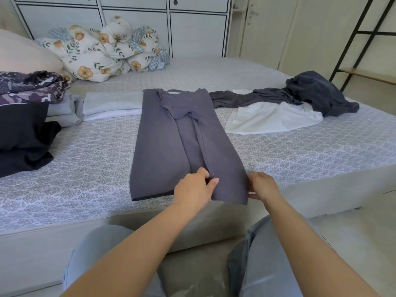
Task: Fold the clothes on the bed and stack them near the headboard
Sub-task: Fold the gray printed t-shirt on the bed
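Note:
A grey garment (pixel 169 146) lies lengthwise on the patterned bed sheet (pixel 90 159), both sides folded inward into a long strip. My left hand (pixel 194 187) pinches its near hem at the middle seam. My right hand (pixel 262 185) grips the hem's right corner at the bed edge. Beyond it on the right lie a white garment (pixel 272 118) and a dark grey garment (pixel 317 93), both unfolded. Folded pale clothes (pixel 109 103) sit left of the grey garment.
A black garment (pixel 23 133) and a purple patterned cloth (pixel 30 86) lie at the left. A floral duvet (pixel 102 50) and a pillow (pixel 23 52) sit by the white headboard cabinets (pixel 132 20). A black metal shelf frame (pixel 364 39) stands at the right.

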